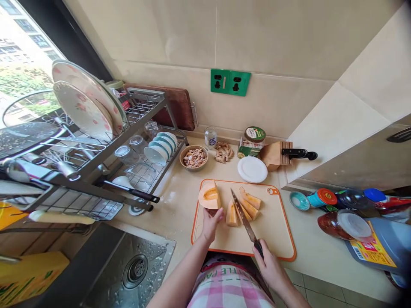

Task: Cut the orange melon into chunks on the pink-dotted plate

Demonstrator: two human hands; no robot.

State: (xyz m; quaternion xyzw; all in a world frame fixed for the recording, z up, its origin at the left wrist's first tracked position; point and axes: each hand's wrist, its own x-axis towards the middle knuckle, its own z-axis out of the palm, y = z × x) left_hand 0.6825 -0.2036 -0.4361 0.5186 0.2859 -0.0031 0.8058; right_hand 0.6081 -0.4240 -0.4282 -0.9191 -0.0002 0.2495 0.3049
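Note:
A white cutting board [269, 235] with an orange rim lies on the counter. At its left side is a large chunk of pumpkin [204, 201] with a hollowed middle. My left hand [210, 226] grips this chunk at its near end, fingers partly hidden beneath it. In my right hand [267, 262] is a kitchen knife [246, 223], held by its black handle. The spotted blade points away from me, over or beside several cut pumpkin wedges [252, 200] on the board; I cannot tell whether it touches them.
Behind the board stand a bowl of garlic cloves [194, 158], ginger [224, 152], a glass jar [210, 137], a white plate [252, 170] and a knife block [271, 156]. A dish rack [160, 169] and sink [128, 244] are left, bottles and jars [340, 224] right.

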